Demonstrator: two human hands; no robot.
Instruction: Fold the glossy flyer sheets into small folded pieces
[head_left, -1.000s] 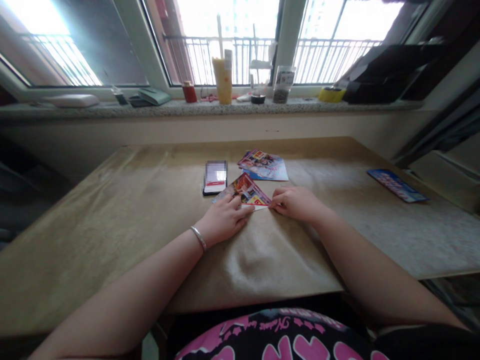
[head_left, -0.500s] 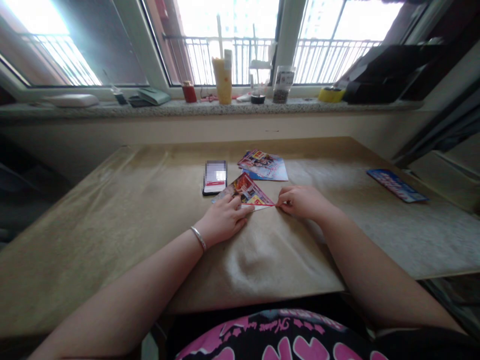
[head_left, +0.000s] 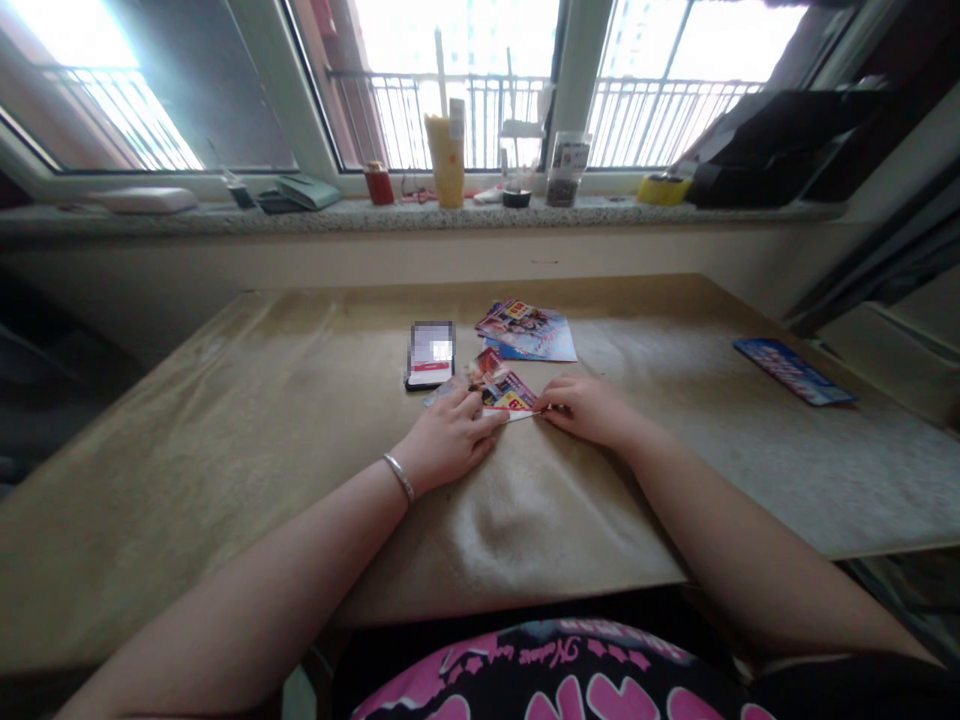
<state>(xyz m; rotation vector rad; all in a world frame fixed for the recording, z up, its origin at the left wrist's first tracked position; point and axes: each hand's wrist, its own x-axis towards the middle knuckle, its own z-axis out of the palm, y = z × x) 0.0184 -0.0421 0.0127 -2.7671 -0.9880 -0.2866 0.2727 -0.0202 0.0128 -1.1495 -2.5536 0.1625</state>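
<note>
A colourful printed paper (head_left: 501, 380), folded to a triangle with a white strip along its near edge, lies on the table in front of me. My left hand (head_left: 452, 432) rests on its left part with fingers stretched out, pressing it down and covering some of it. A silver bracelet (head_left: 399, 478) is round that wrist. My right hand (head_left: 583, 408) pinches the paper's right corner between thumb and fingers; the corner's tip is hidden by them.
A phone (head_left: 430, 355) lies just beyond the paper. Several printed sheets (head_left: 551, 335) are piled behind it. A blue printed packet or leaflet (head_left: 793, 372) lies far right. The sill (head_left: 315, 217) holds a yellow cup (head_left: 448, 165), a red jar (head_left: 379, 184) and other things.
My right hand has moved slightly left along the paper's near edge and now covers its right corner. My left hand stays in nearly the same place.
</note>
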